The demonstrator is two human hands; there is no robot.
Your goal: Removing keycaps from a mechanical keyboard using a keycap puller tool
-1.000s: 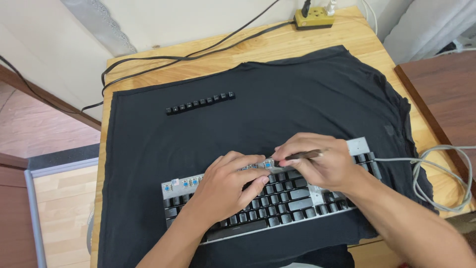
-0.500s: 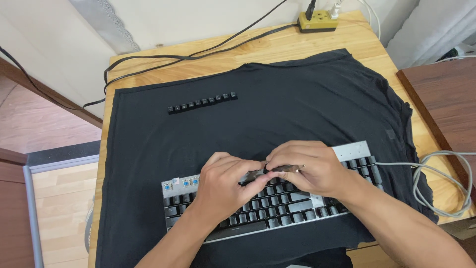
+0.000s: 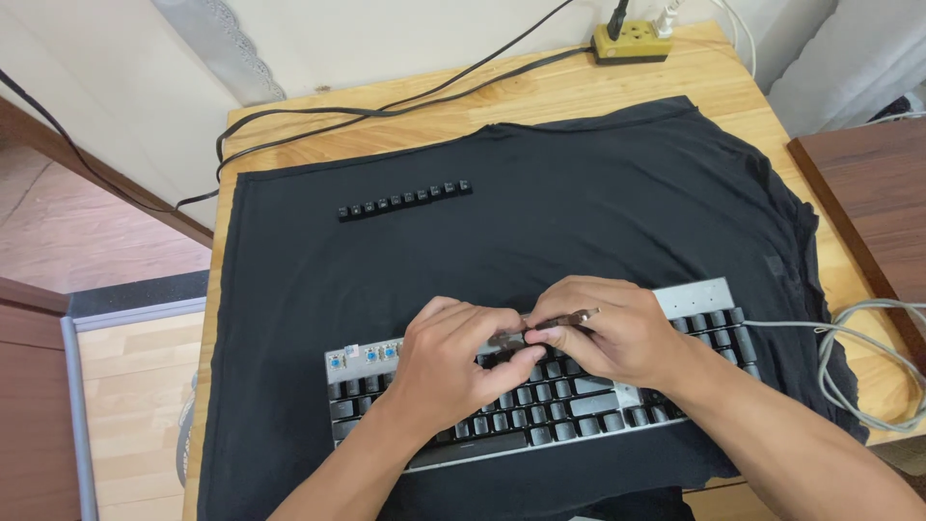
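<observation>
A mechanical keyboard point(image 3: 694, 301) with dark keycaps and a silver plate lies on a black cloth point(image 3: 598, 203). Blue switches show bare at its top left corner. Both hands rest on its top rows. My right hand point(image 3: 617, 333) pinches a thin metal keycap puller point(image 3: 564, 318) that points left. My left hand point(image 3: 453, 362) meets it, fingertips on the puller's tip and a keycap over the keyboard's upper middle. A row of several removed black keycaps point(image 3: 405, 200) lies on the cloth farther back.
The cloth covers a wooden table point(image 3: 540, 92). A yellow power strip point(image 3: 632, 41) with plugs sits at the back edge, with black cables point(image 3: 386, 106) running left. The keyboard's grey cable point(image 3: 849, 357) coils at the right. A dark wooden surface point(image 3: 878, 183) stands to the right.
Both hands have drawn closer together over the keyboard's top rows. The left fingers now touch the puller's tip. The row of loose keycaps has not moved.
</observation>
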